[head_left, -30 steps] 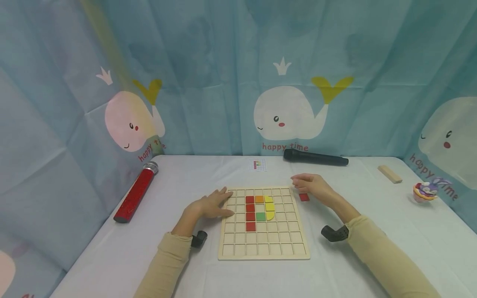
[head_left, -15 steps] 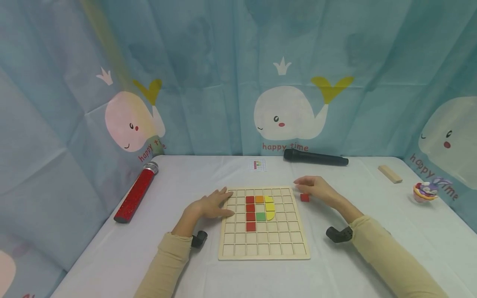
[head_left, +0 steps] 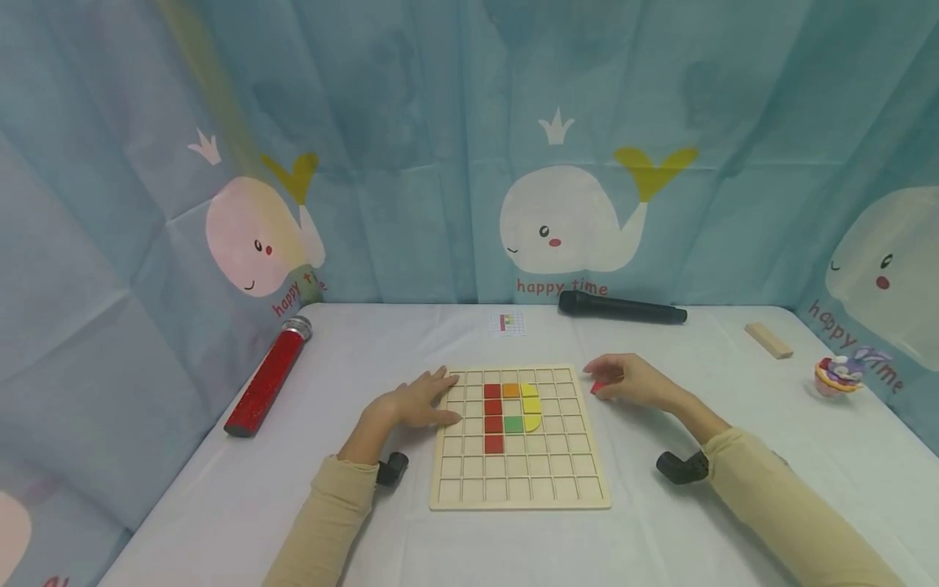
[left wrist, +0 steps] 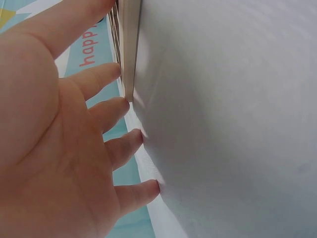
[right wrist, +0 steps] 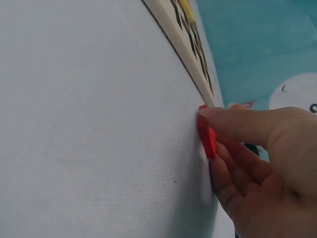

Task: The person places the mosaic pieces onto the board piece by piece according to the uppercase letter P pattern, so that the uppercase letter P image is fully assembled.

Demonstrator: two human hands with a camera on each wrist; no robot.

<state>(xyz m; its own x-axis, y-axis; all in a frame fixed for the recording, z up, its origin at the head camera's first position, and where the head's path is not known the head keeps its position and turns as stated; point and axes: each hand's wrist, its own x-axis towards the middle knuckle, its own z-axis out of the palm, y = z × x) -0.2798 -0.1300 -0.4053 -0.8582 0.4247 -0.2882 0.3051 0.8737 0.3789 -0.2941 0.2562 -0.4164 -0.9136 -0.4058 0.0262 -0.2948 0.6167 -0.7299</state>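
Observation:
A square wooden grid board [head_left: 521, 467] lies on the white table. Several red tiles [head_left: 494, 444] form a column on it, with an orange tile [head_left: 510, 390], a green tile [head_left: 513, 425] and yellow pieces [head_left: 531, 406] to their right. My left hand [head_left: 418, 403] rests on the board's left edge, fingers straight and spread. Just off the board's right side, my right hand [head_left: 632, 379] pinches a loose red square tile [right wrist: 206, 135] between thumb and fingers. The tile is tilted up close to the tablecloth, partly covered by the thumb.
Behind the board lies a small pattern card [head_left: 508, 324]. A black microphone [head_left: 623, 309] is at the back edge, a red microphone [head_left: 268, 377] at left. On the right are a wooden block [head_left: 768, 340] and a cupcake-shaped toy [head_left: 839, 377]. A whale-print curtain [head_left: 411, 236] hangs behind.
My right hand has moved slightly right and its thumb has closed over the loose red tile, which lay uncovered beside the board before. The left hand and the board pieces stay put.

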